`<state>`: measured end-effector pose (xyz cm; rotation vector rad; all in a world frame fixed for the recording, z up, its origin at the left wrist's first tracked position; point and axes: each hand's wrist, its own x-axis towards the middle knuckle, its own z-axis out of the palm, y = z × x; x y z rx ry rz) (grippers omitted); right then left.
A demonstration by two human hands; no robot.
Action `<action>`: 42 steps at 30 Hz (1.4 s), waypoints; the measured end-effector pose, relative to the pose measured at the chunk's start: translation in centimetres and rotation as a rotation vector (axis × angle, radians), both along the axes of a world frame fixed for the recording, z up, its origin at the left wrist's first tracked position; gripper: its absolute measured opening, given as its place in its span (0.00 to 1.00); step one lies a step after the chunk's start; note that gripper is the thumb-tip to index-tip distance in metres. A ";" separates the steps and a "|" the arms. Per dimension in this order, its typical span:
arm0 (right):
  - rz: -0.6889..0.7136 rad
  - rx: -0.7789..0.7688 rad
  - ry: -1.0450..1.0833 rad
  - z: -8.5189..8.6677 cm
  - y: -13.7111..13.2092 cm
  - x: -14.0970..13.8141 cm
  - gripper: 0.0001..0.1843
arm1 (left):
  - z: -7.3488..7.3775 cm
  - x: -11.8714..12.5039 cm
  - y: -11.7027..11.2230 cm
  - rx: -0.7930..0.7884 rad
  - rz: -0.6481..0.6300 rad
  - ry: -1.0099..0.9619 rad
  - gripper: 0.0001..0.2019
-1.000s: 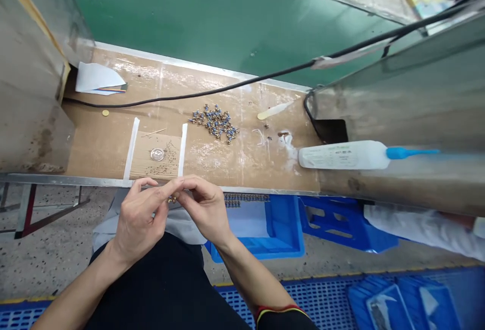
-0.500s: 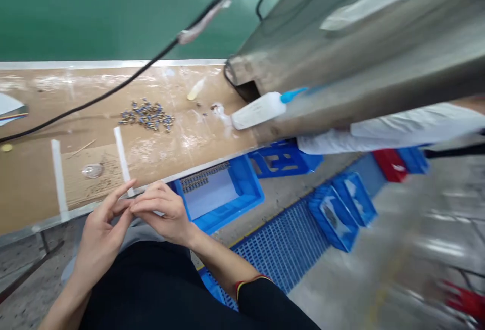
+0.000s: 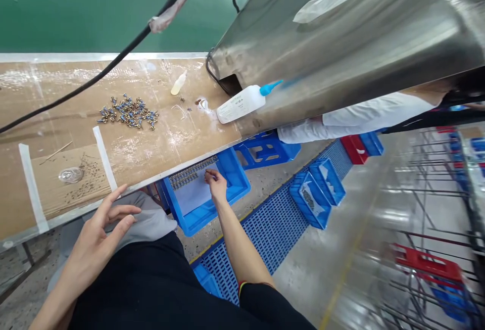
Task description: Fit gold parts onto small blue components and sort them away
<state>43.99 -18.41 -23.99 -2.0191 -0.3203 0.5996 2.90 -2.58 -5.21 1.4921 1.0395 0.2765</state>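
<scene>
Left hand nearest: palm down over the lap by the counter's near edge, fingers loosely spread, nothing visible in it. Right hand farther out, reaching into the blue plastic bin; thumb and fingertips pinched together, too small to tell if a part is between them.

Key relation: the rows of small brass-colored parts stand on the white liner sheet in the bin, along its counter side. Long axis slants lower left to upper right, roughly parallel to the counter edge. Shorter row is on the near side, its right end just left of the right fingertips. Right hand is clearly the nearer; left hand well apart, outside the bin.

Beyond, on the counter: cardboard pad with a clear round dish; farther back, loose pile of blue-and-brass parts. To the right, white bottle with blue nozzle; past it, a co-worker's white sleeve.
</scene>
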 end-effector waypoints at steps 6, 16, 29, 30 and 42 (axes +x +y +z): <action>0.051 -0.178 0.030 -5.7 -1.1 1.7 0.17 | -0.2 -0.7 0.1 -0.119 0.032 -0.012 0.37; 0.102 -0.250 -0.030 -8.4 -1.5 3.1 0.17 | -0.2 -1.2 0.4 -0.114 0.029 -0.019 0.34; -0.029 -0.113 -0.237 -2.1 0.4 0.4 0.28 | -0.9 -2.4 0.2 -0.115 0.066 -0.038 0.33; -0.070 -0.074 -0.291 -0.7 0.6 -0.1 0.31 | -1.0 -2.6 0.1 -0.120 0.076 -0.036 0.32; 0.812 0.305 -0.558 15.7 18.7 -11.2 0.11 | 0.3 -5.0 -0.4 0.021 0.161 0.003 0.20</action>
